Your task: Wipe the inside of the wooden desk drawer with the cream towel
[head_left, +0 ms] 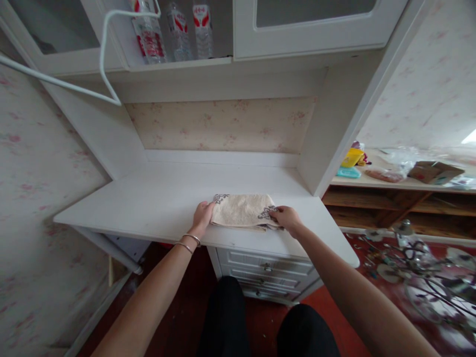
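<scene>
A folded cream towel [240,209] with grey scroll patterns at its ends lies on the white desk [148,198], near the front edge. At the towel's left edge is my left hand [203,217], its fingers closed on the side of the cloth; two bangles circle that wrist. My right hand [287,219] pinches the patterned right end between thumb and fingers. Beneath the top layer, a lower fold sticks out along the front. The undersides of both hands are hidden.
Several plastic bottles [203,32] stand on the shelf above. A bent white rod [107,54] hangs at upper left. Drawers [267,265] sit under the desk. To the right are a low shelf unit [375,188] with a cardboard box [435,172], and a metal chandelier [416,258] on the floor.
</scene>
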The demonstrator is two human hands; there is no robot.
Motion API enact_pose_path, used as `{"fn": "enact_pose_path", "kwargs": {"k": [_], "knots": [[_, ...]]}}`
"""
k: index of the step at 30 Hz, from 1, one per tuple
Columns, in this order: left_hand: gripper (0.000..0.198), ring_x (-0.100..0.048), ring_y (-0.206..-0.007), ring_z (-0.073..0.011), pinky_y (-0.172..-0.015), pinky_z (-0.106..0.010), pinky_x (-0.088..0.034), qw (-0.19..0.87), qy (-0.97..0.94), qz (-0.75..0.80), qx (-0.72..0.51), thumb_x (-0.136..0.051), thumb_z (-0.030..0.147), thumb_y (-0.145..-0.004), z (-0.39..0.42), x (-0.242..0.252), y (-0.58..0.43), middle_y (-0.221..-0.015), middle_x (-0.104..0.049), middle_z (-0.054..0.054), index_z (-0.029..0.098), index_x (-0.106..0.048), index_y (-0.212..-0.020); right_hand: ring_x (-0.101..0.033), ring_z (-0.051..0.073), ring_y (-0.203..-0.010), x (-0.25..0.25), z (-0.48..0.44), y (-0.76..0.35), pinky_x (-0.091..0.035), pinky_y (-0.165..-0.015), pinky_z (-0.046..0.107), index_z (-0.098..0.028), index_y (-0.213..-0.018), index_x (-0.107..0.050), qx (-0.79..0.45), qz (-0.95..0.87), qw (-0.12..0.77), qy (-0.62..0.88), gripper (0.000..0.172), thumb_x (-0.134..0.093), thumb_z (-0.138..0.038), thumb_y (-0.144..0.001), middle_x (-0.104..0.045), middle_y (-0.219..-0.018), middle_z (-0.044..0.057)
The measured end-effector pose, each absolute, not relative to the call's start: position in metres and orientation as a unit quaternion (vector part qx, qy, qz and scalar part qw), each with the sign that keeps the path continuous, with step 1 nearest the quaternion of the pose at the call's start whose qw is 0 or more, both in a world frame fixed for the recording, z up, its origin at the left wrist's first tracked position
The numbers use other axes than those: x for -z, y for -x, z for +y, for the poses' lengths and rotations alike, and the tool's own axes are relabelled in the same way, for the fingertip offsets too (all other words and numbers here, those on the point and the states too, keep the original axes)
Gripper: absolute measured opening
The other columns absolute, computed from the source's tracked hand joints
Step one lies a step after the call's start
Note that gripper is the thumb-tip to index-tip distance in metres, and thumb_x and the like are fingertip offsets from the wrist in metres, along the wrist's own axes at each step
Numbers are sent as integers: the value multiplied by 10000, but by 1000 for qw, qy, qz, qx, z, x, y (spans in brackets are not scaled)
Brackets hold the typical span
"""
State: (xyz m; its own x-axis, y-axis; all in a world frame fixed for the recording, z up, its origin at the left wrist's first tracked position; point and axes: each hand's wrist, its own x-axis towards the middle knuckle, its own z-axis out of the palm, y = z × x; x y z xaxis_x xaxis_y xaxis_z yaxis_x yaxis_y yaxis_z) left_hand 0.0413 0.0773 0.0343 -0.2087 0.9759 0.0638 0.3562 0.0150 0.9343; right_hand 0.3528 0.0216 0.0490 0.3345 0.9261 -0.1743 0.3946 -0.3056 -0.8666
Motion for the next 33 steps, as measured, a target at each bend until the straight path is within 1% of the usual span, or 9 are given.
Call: {"fn": "enact_pose_path", "kwargs": {"k": [4,8,10,12,14,17,21,27,33], "knots": [[416,-686,-975,-262,-777,-297,-527,399,-517,605,-456,-785,307,-694,76,-31,-30,-1049,-734,-91,156,-677,-1066,-693,202,-673,-44,23,-331,-581,-599,307,-147,-953,-652,-429,-438,424,667,126,-631,-241,-870,-715,-770,79],[413,-698,-980,-233,-806,-296,-546,420,-520,582,-464,-705,183,-733,76,-29,-21,-1123,-724,-110,134,-658,-1141,-715,225,-881,-40,17,-319,-615,-765,375,-178,-1248,-531,-398,-433,471,658,383,-533,-134,-868,-696,-1096,118],[398,-695,-997,-234,-836,-311,-546,408,-529,581,-465,-668,148,-747,77,-28,-19,-1127,-723,-111,132,-660,-1145,-648,267,-1115,-41,11,-318,-551,-957,439,-177,-1332,-499,-355,-436,479,675,506,-535,-104,-832,-606,-1285,155],[382,-673,-1055,-247,-911,-342,-525,378,-543,586,-468,-650,129,-754,75,-27,-21,-1143,-716,-107,142,-667,-1135,-483,305,-1330,-43,3,-316,-394,-1128,479,-153,-1376,-504,-258,-487,465,693,537,-521,-111,-841,-473,-1444,187],[363,-620,-1154,-268,-1027,-389,-461,340,-554,593,-475,-639,132,-775,70,-24,-25,-1192,-690,-110,152,-671,-1137,-352,310,-1427,-44,-6,-308,-286,-1189,475,-129,-1413,-502,-133,-569,418,696,493,-452,-178,-925,-376,-1532,193],[351,-531,-1260,-290,-1135,-436,-361,244,-605,585,-482,-583,144,-847,62,-18,-34,-1257,-633,-142,137,-650,-1192,-265,330,-1475,-40,-21,-289,-254,-1186,527,-125,-1496,-430,-27,-661,292,691,524,-313,-333,-1030,-324,-1588,199],[399,-528,-1239,-292,-1114,-441,-416,56,-701,549,-451,-479,72,-872,57,-7,-38,-1244,-575,-171,112,-620,-1243,-124,397,-1508,-29,-32,-272,-158,-1177,614,-259,-1558,-363,14,-725,150,673,565,-385,-443,-1024,-219,-1648,153],[531,-552,-1201,-286,-1086,-424,-466,-31,-735,543,-406,-464,-66,-736,56,2,-35,-1277,-516,-164,124,-648,-1197,-183,384,-1498,-39,-32,-287,-250,-1158,579,-358,-1511,-437,-56,-745,111,655,552,-315,-580,-1020,-201,-1659,116],[522,-561,-1186,-273,-1079,-408,-468,-41,-753,539,-374,-445,-70,-737,48,-2,-38,-1281,-555,-138,144,-667,-1158,-328,289,-1463,-46,-34,-303,-341,-1163,479,-248,-1427,-559,-77,-749,180,633,510,-287,-442,-1042,-408,-1570,120]]}}
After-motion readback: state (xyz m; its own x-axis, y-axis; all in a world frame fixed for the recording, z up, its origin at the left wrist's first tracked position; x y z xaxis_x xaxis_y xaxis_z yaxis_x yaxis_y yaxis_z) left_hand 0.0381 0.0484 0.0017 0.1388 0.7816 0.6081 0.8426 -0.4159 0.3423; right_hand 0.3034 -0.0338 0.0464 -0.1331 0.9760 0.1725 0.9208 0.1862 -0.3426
